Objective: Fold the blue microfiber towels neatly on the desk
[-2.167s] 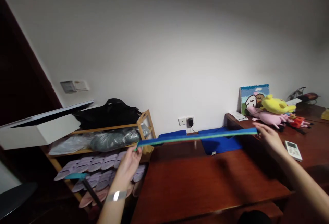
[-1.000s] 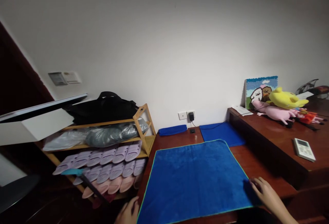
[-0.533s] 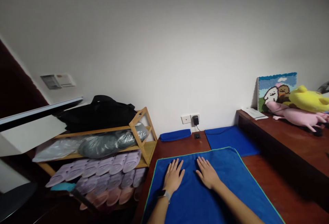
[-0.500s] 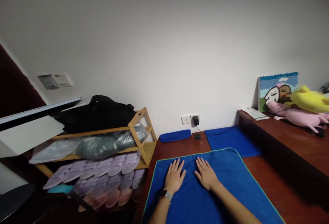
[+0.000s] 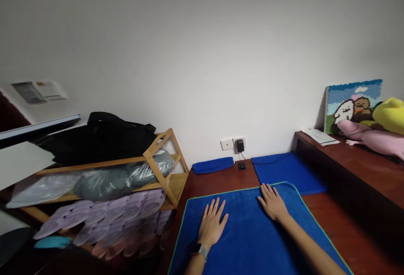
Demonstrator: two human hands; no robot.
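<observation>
Fingers [image 5: 211, 207] of the left hand [image 5: 212, 227] and right hand [image 5: 275, 205] lie extended on the green-edged cloth [image 5: 244, 237], holding nothing; if they push unevenly, it could wrinkle or slide crooked.

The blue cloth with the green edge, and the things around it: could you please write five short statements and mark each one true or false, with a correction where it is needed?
1. The left hand and the right hand are placed palm down on the green-edged blue cloth. True.
2. Both wrists are bare. False: a watch is on the left one.
3. The black plug is in a wall socket. True.
4. The top of the wooden rack holds a lamp. False: a black bag lies there.
5. The pink toy lies in front of the picture. True.
</observation>
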